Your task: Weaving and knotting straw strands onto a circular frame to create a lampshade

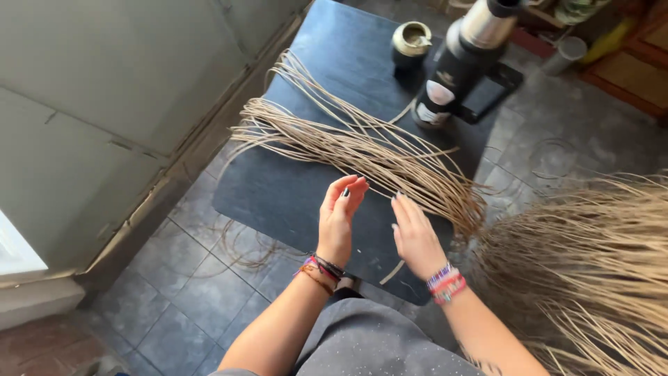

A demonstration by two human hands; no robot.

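A bundle of long tan straw strands (348, 143) lies fanned across a dark low table (278, 195). My left hand (339, 217) hovers over the table's near part, palm turned inward, fingers straight and together. My right hand (415, 235) is beside it, palm facing the left hand, fingertips close to the nearest strands. I cannot tell whether a thin strand runs between the fingers; neither hand visibly grips anything. Both wrists wear several beaded bracelets.
A black and steel thermos (459, 59) and a small metal cup (410, 43) stand at the table's far end. A large heap of loose straw (591, 264) fills the right side. Grey floor tiles (167, 299) and a pale wall (104, 90) are at left.
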